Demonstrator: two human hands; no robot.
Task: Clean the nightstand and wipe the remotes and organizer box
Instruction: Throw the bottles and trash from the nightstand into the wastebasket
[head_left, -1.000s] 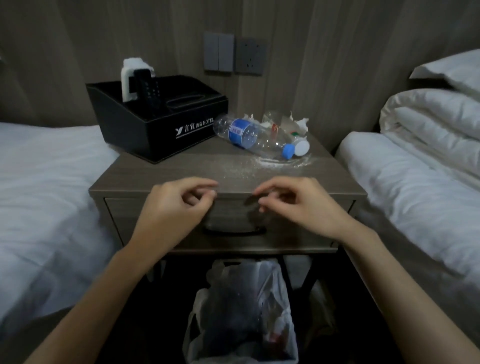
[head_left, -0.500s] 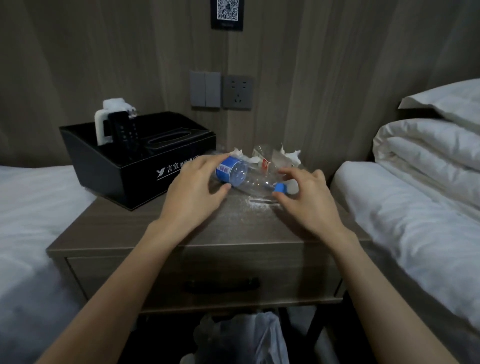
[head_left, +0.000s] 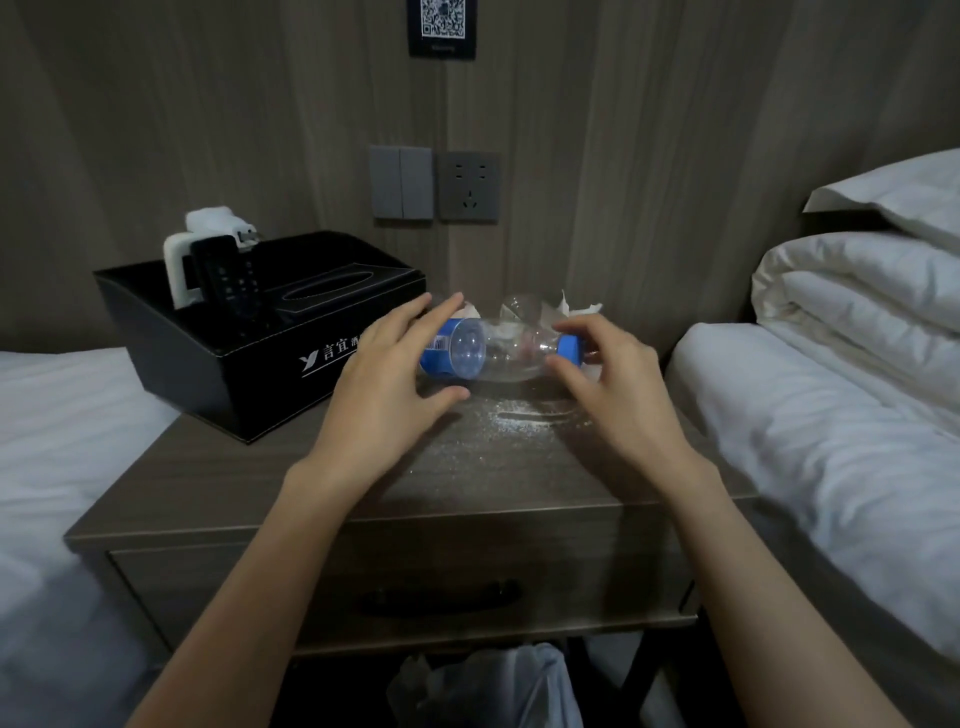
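Fingers (head_left: 576, 327) of the right hand (head_left: 618, 384) curl round the blue cap (head_left: 569, 352) of one clear plastic bottle (head_left: 498, 358). Fingers (head_left: 436, 312) of the left hand (head_left: 379, 384) stretch nearly straight over its blue-labelled end, thumb underneath; whether they grip, I can't tell. The bottle lies sideways between both hands, above a scatter of white powder (head_left: 519, 421) on the wood-grain desk (head_left: 260, 483). Crumpled tissue (head_left: 576, 309) sits behind. At the desk's back left stands one black organizer box (head_left: 208, 364) with white lettering, one black remote (head_left: 231, 280) upright inside it beside a white piece. Two white beds flank the desk
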